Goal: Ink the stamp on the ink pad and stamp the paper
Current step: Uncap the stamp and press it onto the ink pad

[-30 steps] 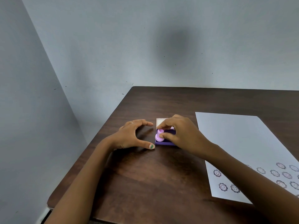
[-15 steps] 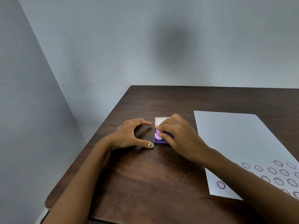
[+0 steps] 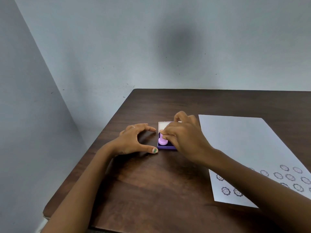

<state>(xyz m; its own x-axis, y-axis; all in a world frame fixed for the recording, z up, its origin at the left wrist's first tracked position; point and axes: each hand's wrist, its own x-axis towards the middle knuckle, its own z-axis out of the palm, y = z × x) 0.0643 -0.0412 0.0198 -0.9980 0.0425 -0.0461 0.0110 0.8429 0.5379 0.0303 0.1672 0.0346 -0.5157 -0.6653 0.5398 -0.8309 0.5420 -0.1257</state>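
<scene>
R hand [image 3: 186, 138] pinches the small lilac plastic stamp [image 3: 162, 140], now stood upright w/ its base down on the purple ink pad [image 3: 165, 147] vs tipped a sec ago, so inking looks underway. L hand [image 3: 134, 140] rests just beside the pad, fingers spread wide, holding nothing. White paper sheet [image 3: 239, 140] lies just to the right, far half unprinted, w/ bare brown wooden table [image 3: 151, 190] between.

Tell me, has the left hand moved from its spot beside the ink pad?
No. The left hand rests on the table just left of the ink pad, as before.
</scene>
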